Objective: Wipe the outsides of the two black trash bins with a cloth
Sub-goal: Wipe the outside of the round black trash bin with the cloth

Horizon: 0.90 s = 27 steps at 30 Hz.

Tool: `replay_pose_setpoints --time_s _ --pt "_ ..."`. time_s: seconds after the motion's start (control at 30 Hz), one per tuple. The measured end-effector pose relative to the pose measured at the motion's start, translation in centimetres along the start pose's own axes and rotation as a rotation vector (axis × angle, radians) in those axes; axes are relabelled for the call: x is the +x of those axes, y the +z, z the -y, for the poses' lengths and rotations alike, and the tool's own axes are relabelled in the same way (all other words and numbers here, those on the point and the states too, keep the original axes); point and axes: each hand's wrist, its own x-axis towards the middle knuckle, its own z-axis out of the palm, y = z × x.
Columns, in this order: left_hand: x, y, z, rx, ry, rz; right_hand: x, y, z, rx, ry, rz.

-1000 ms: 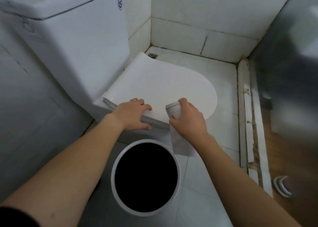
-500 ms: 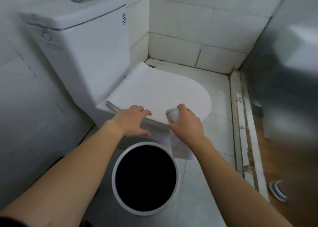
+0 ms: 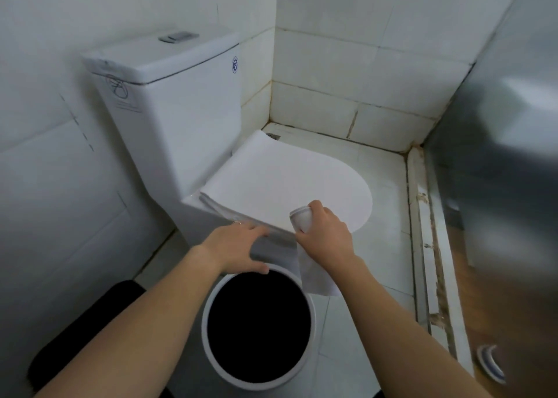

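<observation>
A round bin with a white rim (image 3: pixel 314 316) and a black inside stands on the floor beside the toilet, below my hands. My right hand (image 3: pixel 324 234) grips a white cloth (image 3: pixel 317 277), which bunches above my fist and hangs down to the bin's far rim. My left hand (image 3: pixel 235 248) hovers with fingers spread just above the bin's far rim, next to the toilet lid's near edge, holding nothing. A dark rounded shape (image 3: pixel 87 331) lies under my left forearm; I cannot tell what it is.
A white toilet with a shut lid (image 3: pixel 287 180) and a cistern (image 3: pixel 169 95) fills the corner. Tiled walls stand left and behind. A raised sill (image 3: pixel 422 231) and a metal door (image 3: pixel 498 156) bound the right. A slipper (image 3: pixel 490 364) lies beyond the sill.
My left hand has come off the toilet lid's edge and dropped toward the bin's rim. The view has tilted up and back, showing more of the cistern.
</observation>
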Motion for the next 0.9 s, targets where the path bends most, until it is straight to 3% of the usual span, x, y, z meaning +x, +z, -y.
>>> replay_pose_setpoints --time_s 0.5,0.9 --pt "-0.2 -0.1 0.3 0.002 -0.02 -0.001 -0.8 0.4 0.1 -0.006 -0.016 0.0" --pt "1.0 -2.7 -0.9 0.009 0.047 0.088 -1.3 -2.2 1.3 -0.009 0.053 0.044"
